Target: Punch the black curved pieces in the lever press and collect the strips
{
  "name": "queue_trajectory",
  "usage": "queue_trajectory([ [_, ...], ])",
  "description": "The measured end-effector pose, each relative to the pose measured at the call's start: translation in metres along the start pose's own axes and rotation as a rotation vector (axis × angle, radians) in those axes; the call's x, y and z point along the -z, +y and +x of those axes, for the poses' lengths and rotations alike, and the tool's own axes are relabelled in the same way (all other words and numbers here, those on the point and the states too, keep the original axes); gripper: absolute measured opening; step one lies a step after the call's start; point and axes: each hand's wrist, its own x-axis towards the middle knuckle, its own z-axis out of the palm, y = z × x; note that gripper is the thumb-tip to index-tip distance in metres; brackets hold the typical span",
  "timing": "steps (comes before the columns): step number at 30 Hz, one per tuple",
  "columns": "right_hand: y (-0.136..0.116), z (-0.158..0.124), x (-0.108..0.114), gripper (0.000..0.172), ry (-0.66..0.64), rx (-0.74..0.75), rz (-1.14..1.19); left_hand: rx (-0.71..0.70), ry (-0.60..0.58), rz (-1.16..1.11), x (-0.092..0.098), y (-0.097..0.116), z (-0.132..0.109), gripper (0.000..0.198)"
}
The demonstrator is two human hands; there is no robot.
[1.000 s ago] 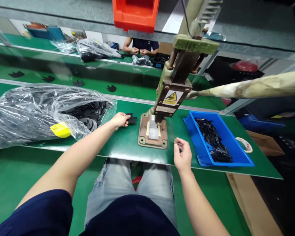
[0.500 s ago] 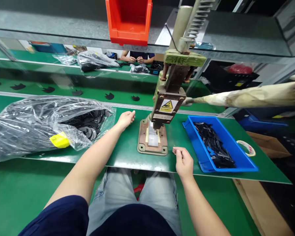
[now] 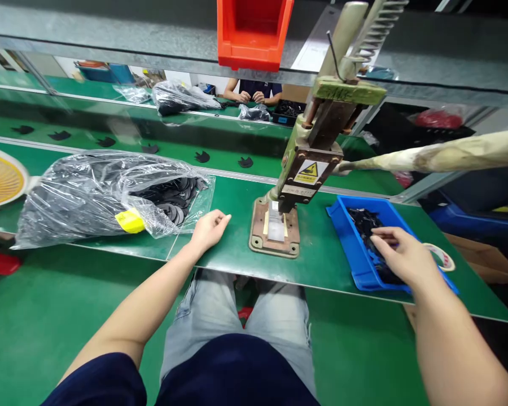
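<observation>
Here, the left hand [image 3: 209, 230] curls narrow near the bag [image 3: 88, 186]; the right hand [image 3: 407, 256] gapes over black parts [image 3: 363, 219].

left fingers [image 3: 215, 216] bunched, right fingers [image 3: 390, 230] parted

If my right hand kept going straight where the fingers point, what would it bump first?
Probably the black parts in the blue bin; your right hand is over them, but how high is unclear.
</observation>
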Motion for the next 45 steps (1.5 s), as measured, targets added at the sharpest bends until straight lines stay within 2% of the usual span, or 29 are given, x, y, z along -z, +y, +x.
queue_trajectory([
  [2,0.026,0.014,0.006,0.042,-0.162,-0.059,-0.063,-0.109,-0.162,0.073,0.001,0.007,-0.011,0.044],
  [4,0.044,0.018,0.005,0.043,-0.324,-0.109,-0.112,-0.23,-0.285,0.127,-0.002,0.012,-0.017,0.041],
  [6,0.056,0.017,-0.001,0.039,-0.454,-0.147,-0.155,-0.29,-0.289,0.162,-0.006,0.014,-0.017,0.031],
  [10,0.062,0.012,-0.014,0.035,-0.617,-0.21,-0.255,-0.248,-0.226,0.197,-0.014,0.011,-0.012,0.03],
  [15,0.058,0.007,-0.014,0.036,-0.636,-0.247,-0.326,-0.276,-0.203,0.206,-0.018,0.001,-0.016,0.031],
  [18,0.055,0.005,-0.007,0.039,-0.564,-0.262,-0.324,-0.287,-0.183,0.216,-0.02,-0.004,-0.019,0.031],
  [20,0.049,0.004,0.001,0.034,-0.467,-0.263,-0.306,-0.296,-0.175,0.217,-0.022,-0.007,-0.019,0.031],
  [23,0.027,-0.001,0.012,0.025,-0.254,-0.245,-0.253,-0.299,-0.149,0.184,-0.023,-0.01,-0.02,0.035],
  [25,0.003,-0.009,0.014,0.028,-0.125,-0.206,-0.182,-0.295,-0.118,0.132,-0.022,-0.012,-0.019,0.038],
  [28,-0.045,-0.032,0.003,0.034,-0.059,-0.099,-0.033,-0.307,-0.021,0.075,-0.02,-0.013,-0.017,0.042],
  [31,-0.097,-0.063,-0.025,0.026,-0.162,0.035,0.108,-0.393,0.13,0.042,-0.019,0.0,-0.022,0.028],
  [33,-0.129,-0.082,-0.048,0.021,-0.293,0.128,0.189,-0.509,0.146,-0.02,-0.018,0.018,-0.032,0.021],
  [35,-0.155,-0.096,-0.066,0.018,-0.433,0.214,0.263,-0.643,0.051,-0.109,-0.019,0.042,-0.045,0.033],
  [37,-0.174,-0.104,-0.08,0.017,-0.553,0.282,0.328,-0.749,-0.102,-0.197,-0.019,0.063,-0.058,0.041],
  [39,-0.186,-0.108,-0.088,0.017,-0.64,0.33,0.38,-0.814,-0.24,-0.262,-0.021,0.076,-0.066,0.044],
  [41,-0.192,-0.109,-0.093,0.017,-0.685,0.352,0.414,-0.835,-0.313,-0.3,-0.022,0.079,-0.07,0.043],
  [45,-0.191,-0.115,-0.098,0.012,-0.65,0.32,0.433,-0.776,-0.244,-0.33,-0.024,0.067,-0.074,0.03],
])
